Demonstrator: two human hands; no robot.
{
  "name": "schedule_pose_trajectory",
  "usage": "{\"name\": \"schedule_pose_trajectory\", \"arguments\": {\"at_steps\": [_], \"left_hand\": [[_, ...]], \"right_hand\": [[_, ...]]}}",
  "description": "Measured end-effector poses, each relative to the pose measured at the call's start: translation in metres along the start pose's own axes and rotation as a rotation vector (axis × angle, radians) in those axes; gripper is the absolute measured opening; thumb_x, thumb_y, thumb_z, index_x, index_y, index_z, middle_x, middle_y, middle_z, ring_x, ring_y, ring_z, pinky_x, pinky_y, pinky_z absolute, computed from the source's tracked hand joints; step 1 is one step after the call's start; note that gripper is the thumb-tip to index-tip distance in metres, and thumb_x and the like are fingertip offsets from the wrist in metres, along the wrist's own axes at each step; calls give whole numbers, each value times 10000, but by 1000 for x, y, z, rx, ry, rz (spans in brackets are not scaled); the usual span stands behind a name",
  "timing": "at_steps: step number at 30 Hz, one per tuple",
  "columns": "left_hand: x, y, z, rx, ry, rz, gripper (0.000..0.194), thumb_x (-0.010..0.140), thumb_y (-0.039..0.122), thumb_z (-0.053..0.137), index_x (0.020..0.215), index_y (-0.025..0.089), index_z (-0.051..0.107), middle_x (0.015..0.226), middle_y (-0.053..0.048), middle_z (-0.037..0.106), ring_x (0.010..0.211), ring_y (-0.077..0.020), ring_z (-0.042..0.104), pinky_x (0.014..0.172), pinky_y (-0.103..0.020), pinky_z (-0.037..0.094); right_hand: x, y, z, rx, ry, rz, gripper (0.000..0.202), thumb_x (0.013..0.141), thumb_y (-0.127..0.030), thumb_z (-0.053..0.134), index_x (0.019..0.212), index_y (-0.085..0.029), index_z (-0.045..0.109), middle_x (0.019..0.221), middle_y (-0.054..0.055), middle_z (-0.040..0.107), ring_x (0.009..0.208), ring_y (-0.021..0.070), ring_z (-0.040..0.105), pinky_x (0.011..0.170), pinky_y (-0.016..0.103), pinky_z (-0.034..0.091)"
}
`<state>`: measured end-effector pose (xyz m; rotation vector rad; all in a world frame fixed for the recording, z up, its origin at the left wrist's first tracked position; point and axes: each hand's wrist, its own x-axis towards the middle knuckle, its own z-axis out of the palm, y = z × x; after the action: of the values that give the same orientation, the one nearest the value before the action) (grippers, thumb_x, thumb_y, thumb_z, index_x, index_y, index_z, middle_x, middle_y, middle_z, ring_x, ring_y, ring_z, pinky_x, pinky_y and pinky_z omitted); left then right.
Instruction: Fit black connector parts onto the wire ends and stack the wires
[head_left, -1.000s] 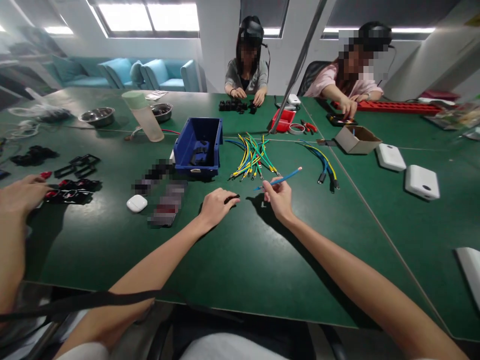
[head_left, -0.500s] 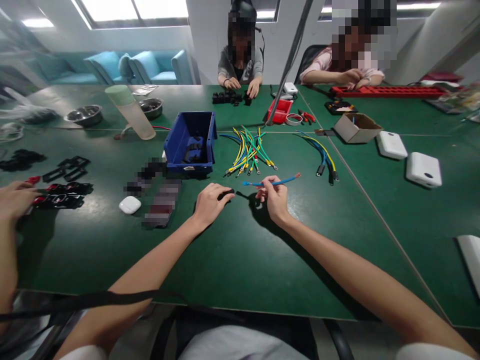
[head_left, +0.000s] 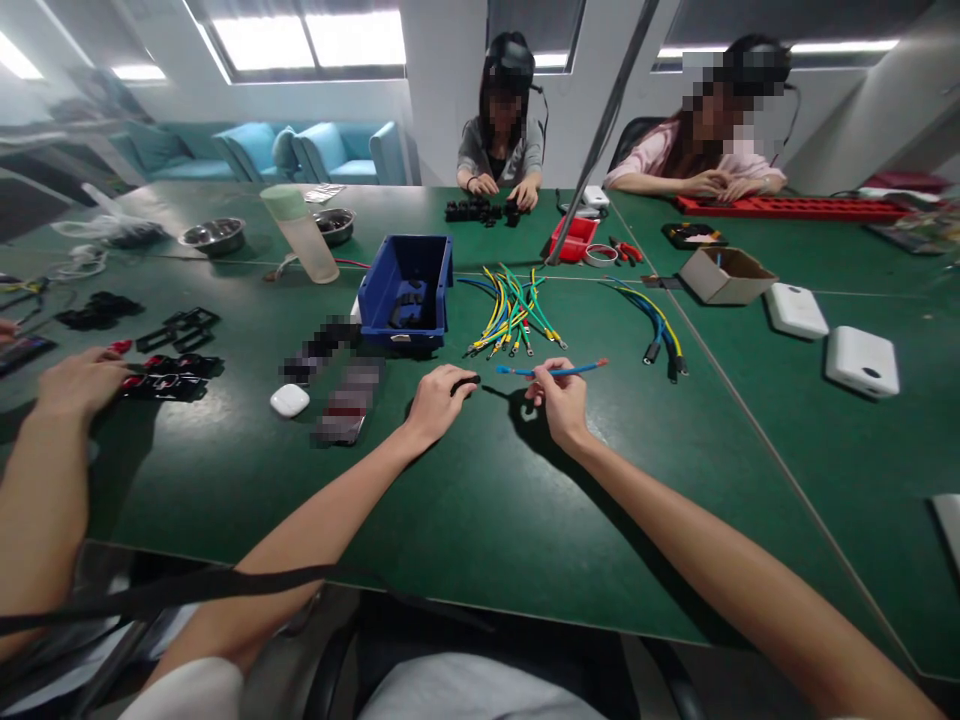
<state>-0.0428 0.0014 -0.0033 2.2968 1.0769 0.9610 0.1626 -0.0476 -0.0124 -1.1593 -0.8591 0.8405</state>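
My left hand rests low over the green table, its thumb and fingers pinched on a small black piece, whose exact kind I cannot make out. To its right, my right hand grips a short blue wire held nearly level; bare copper shows at the wire's right end. A small gap separates the black piece from the wire's left end. Just beyond both hands lies a loose pile of yellow, green and blue wires with ring terminals. A few wires with black sleeves lie farther right.
A blue bin holding black parts stands behind my left hand. Left of it are a phone, a white earbud case and a bottle. A co-worker's hand touches black-and-red parts. An open carton and white boxes sit right.
The camera view has turned a little left and up, so the table's things appear farther right and lower. Both hands keep their hold, with little visible movement.
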Motion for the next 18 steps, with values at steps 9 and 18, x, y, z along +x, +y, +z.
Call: {"name": "schedule_pose_trajectory", "arguments": {"at_steps": [9, 18], "left_hand": [[1, -4, 2, 32, 32, 32, 135, 832, 152, 625, 922, 173, 724, 915, -60, 708, 895, -201, 629, 842, -353, 491], [1, -2, 1, 29, 62, 39, 136, 841, 182, 627, 946, 180, 714, 936, -50, 707, 912, -203, 618, 850, -359, 485]], "right_hand": [[-2, -1, 1, 3, -7, -5, 328, 730, -406, 696, 821, -214, 446, 624, -22, 622, 434, 116, 561, 355, 179, 355], [-3, -5, 3, -6, -31, -3, 358, 714, -406, 723, 831, -215, 444, 619, -13, 635, 431, 111, 536, 369, 184, 347]]}}
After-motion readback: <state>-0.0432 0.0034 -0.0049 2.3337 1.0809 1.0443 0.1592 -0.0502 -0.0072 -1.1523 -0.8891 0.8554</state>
